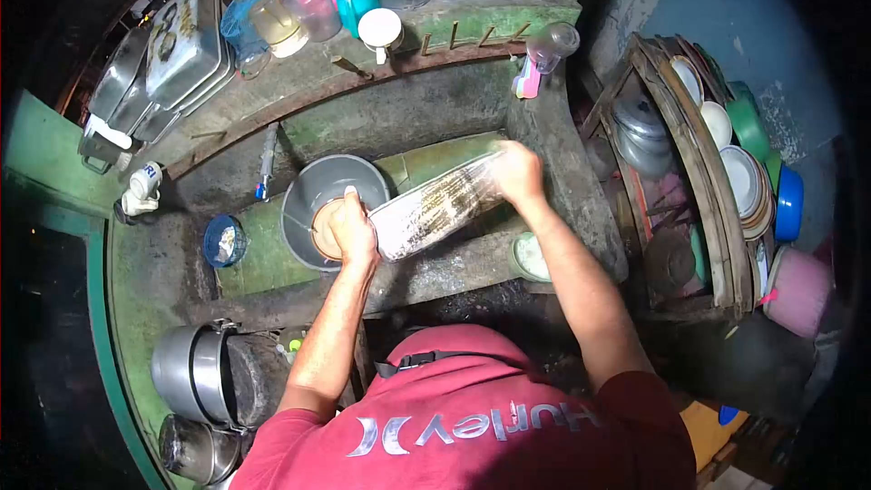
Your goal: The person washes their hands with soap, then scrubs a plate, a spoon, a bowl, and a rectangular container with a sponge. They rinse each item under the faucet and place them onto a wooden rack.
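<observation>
The pan [437, 210] is slanting above the trough [399, 277], between the two hands, with its long axis running from 8 o'clock to 2 o'clock and its dull, stained face turning toward the wearer. The left hand [352, 234] is sitting at the 8 o'clock end, curling tight about it and, it appears, grasping it. The right hand [519, 176] is meeting the 2 o'clock end; blur is hiding the fingers, so I cannot tell whether they are gripping or only pressing. Neither hand is clearly nearer the pan's middle: each is keeping to its own end, the right one lying farther up and outward.

Beyond the left hand, on its 9 o'clock side, a brown disc [324, 234] is showing over the basin [319, 180]; whether the fingers are touching it, I cannot tell. The basin is standing at the pan's 9 o'clock, with the tap [268, 161] hanging at the basin's 10 o'clock and a blue basket [210, 241] resting toward its 8 o'clock. At the pan's 4 o'clock, directly below the right hand, a tub [519, 265] is holding something pale. Farther off at 3 o'clock, a rack [712, 191] is carrying dishes.
</observation>
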A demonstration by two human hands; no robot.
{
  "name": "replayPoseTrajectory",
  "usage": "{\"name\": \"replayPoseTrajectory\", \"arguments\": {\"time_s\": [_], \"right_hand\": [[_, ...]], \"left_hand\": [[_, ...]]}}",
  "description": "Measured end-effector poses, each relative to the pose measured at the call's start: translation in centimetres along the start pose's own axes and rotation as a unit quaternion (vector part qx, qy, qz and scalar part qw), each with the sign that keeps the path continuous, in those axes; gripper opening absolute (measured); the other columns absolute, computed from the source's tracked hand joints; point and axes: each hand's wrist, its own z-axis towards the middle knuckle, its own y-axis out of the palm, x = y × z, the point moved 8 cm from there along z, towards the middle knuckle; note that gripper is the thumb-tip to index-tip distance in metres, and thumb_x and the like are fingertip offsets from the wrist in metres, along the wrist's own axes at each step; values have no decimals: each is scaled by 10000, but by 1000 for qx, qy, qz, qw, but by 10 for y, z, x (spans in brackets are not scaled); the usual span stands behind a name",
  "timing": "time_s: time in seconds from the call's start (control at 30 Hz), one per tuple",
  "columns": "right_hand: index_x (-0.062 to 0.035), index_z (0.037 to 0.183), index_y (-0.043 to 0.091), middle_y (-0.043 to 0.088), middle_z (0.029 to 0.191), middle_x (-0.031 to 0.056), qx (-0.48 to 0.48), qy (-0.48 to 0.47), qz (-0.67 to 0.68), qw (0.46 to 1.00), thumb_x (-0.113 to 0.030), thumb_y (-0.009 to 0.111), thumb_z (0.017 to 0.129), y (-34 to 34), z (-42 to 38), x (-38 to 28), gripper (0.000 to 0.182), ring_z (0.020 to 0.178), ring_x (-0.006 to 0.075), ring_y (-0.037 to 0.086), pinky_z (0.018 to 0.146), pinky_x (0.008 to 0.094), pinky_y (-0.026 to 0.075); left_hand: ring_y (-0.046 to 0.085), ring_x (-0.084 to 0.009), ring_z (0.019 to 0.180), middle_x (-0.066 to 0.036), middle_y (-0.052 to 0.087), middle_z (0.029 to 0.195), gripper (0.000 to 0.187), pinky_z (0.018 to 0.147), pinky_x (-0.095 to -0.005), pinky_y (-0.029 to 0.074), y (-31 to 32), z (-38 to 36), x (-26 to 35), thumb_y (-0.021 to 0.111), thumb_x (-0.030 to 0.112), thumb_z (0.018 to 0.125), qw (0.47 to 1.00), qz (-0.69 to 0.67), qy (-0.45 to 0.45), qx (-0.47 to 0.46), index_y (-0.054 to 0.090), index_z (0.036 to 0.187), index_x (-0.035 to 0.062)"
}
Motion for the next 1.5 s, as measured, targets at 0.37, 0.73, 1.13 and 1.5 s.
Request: {"name": "replayPoseTrajectory", "arguments": {"time_s": [0.37,0.73,1.13,1.5], "right_hand": [[-6,1204,566,595,1184,227,-19,236,800,550,-262,371,892,-16,-22,18,448,1125,427,548,1029,530,407],[-84,893,684,629,1008,142,-40,-348,-70,934,-247,652,724,57,-64,-143,237,1104,374,537,1019,492,393],[-85,903,701,668,878,104,-136,-338,-63,929,-242,703,653,39,-29,-136,296,995,315,591,933,443,447],[-45,853,656,652,763,65,-11,-268,27,963,-198,720,705,-4,-4,-141,222,781,238,618,707,365,487]], "left_hand": [[455,-90,543,21,463,646,318,537,-270,405,-7,15,-48,514,290,966,982,-155,-106,-22,494,709,104],[352,-72,501,39,427,539,473,470,-312,283,36,-1,-27,514,271,969,996,-84,-34,-17,455,545,72],[443,-88,544,35,431,627,286,524,-284,417,-4,9,-46,530,251,962,985,-144,-92,-3,489,711,123],[426,-151,545,-57,477,551,496,530,-375,370,38,-3,-17,456,332,997,944,227,179,-159,516,612,26]]}}
